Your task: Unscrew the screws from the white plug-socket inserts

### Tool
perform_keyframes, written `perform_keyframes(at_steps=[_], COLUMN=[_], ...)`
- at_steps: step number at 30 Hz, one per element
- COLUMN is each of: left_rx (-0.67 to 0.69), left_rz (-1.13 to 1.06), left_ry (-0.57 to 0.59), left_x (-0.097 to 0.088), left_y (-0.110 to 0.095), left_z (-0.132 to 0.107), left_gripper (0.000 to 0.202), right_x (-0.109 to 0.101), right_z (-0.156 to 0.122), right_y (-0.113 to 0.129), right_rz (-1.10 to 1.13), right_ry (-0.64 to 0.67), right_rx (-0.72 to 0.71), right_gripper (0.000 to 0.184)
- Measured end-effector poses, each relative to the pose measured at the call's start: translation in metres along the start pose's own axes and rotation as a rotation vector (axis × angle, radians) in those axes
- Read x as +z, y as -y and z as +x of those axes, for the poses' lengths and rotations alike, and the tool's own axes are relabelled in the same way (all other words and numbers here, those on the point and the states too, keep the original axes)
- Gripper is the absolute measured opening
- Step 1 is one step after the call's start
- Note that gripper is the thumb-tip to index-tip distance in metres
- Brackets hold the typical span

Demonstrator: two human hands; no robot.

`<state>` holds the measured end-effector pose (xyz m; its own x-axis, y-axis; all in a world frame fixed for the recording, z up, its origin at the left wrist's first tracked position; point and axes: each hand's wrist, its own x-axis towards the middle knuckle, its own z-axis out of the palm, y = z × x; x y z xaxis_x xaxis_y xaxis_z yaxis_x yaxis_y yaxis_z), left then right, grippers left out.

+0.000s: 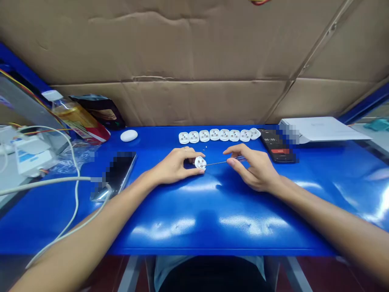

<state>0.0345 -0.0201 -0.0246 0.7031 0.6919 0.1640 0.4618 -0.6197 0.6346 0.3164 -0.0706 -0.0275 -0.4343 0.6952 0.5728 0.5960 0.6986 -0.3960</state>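
Between the thumb and fingers of my left hand point(178, 165) is a small white plastic piece point(200, 162) with metal contacts inside, like an opened plug or socket half. My right hand point(253, 167) grips a screwdriver point(216, 163). Its thin shaft points left, and the tip meets the white piece. The handle is mostly covered by my fingers. Behind my hands stretches a row of several similar white pieces point(214, 135), their metal contacts facing up. A few tiny loose bits point(206, 147) lie between that row and the piece I hold.
A phone showing a timer point(275, 146) and a white flat box point(326, 129) lie to the right. Leftward are a white oval object point(129, 135), another dark phone point(123, 172), a bottle point(79, 119) and pale cables point(75, 190) crossing by my left forearm. Cardboard point(194, 97) backs the blue table point(194, 219).
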Motion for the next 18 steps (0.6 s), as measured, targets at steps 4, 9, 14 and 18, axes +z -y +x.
perform_keyframes(at_steps=[4,9,14,18], left_rx=[-0.004,-0.007,-0.010,0.000], left_rz=[0.001,-0.003,-0.012,-0.007], left_ry=[0.002,0.004,-0.002,0.002], left_x=[-0.0001,-0.0003,-0.0006,-0.0010], left_y=[-0.0004,-0.0013,-0.0008,-0.0011], left_z=[-0.0001,0.0002,0.0004,0.0003], left_gripper=[0.044,0.044,0.045,0.043], right_x=[-0.0001,0.0005,0.0023,0.0018], right_z=[0.0004,-0.0010,-0.0016,-0.0021], right_y=[0.0016,0.0015,0.0012,0.0004], right_rz=[0.005,0.023,0.004,0.067], right_ry=[-0.027,-0.016,-0.010,0.005], right_rx=[-0.033,-0.012,0.022,0.003], right_gripper=[0.016,0.024,0.014,0.028])
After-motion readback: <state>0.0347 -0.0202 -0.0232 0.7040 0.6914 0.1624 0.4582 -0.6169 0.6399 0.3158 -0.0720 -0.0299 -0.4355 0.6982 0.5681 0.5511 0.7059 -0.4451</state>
